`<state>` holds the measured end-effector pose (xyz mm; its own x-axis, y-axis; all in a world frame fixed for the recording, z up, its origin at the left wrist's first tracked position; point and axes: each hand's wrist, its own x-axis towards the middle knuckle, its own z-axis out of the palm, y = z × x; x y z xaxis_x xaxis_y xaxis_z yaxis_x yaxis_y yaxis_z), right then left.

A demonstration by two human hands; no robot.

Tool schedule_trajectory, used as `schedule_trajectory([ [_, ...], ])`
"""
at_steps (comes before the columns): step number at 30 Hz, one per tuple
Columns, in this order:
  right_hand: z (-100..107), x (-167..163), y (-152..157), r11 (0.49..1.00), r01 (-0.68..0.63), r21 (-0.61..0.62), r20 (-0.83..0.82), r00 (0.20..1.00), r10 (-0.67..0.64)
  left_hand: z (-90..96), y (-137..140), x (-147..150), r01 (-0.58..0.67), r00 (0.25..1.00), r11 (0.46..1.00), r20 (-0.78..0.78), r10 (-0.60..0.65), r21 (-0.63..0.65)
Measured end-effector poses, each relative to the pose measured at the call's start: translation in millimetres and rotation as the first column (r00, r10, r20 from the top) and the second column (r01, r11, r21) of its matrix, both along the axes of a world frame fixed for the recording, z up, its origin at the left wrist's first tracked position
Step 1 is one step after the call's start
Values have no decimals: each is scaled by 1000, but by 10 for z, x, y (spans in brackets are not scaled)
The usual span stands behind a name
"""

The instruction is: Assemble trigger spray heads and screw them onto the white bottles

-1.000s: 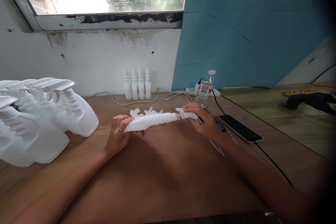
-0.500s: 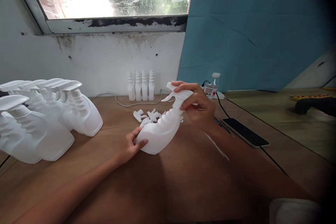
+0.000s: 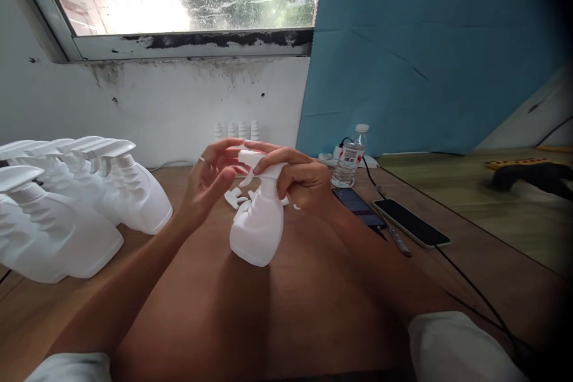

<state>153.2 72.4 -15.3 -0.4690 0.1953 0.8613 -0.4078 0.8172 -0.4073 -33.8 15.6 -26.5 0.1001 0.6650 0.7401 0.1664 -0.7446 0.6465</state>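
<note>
A white spray bottle (image 3: 257,233) with its trigger head fitted is held near the middle of the table, its base tilted toward me. My right hand (image 3: 307,182) is wrapped round the bottle's neck and trigger head from the right. My left hand (image 3: 210,176), wearing a ring, is raised at the left of the head with its fingers apart. Its fingertips are close to the nozzle; whether they touch it I cannot tell. Behind the bottle lie several loose white trigger pieces (image 3: 234,197), partly hidden.
Several white spray bottles (image 3: 138,194) stand in a group at the left. Small ribbed white bottles (image 3: 254,130) line the wall, partly hidden by my hands. At the right are a water bottle (image 3: 349,164), two phones (image 3: 412,222) and black cables (image 3: 474,286).
My left hand has let go of the bottle's body and risen to the trigger head. The spray bottle has moved left and become more upright in my right hand.
</note>
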Motion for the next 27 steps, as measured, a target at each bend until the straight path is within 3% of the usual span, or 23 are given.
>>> schedule_trajectory([
  [4,26,1,-49,999,-39,17,31,999,38,261,-42,63,-156,987,988,-44,156,1],
  [6,30,-6,-61,997,-23,-71,-17,1000,22,263,-74,55,-209,977,978,-50,209,1],
  [8,19,-16,-53,971,-24,-239,-57,998,11,242,-98,29,-244,968,970,-53,245,15],
  [10,-12,-33,-34,903,-89,-421,-55,996,73,231,-109,-2,-270,961,962,-55,272,43],
  [13,-105,-86,-18,728,-235,-645,-18,956,292,241,-103,-35,-300,948,949,-85,308,92],
  [15,-201,-150,-31,620,-299,-726,5,898,440,251,-94,-47,-314,940,942,-100,326,121],
  [17,-313,-227,-55,563,-350,-748,-4,852,524,257,-91,-57,-319,937,939,-108,333,127],
  [23,-527,-366,-104,472,-475,-743,-148,803,577,300,-150,-106,-273,947,959,-151,282,82],
  [27,-494,-363,-128,536,-421,-732,-89,838,538,335,-195,-118,-258,943,961,-190,272,99],
])
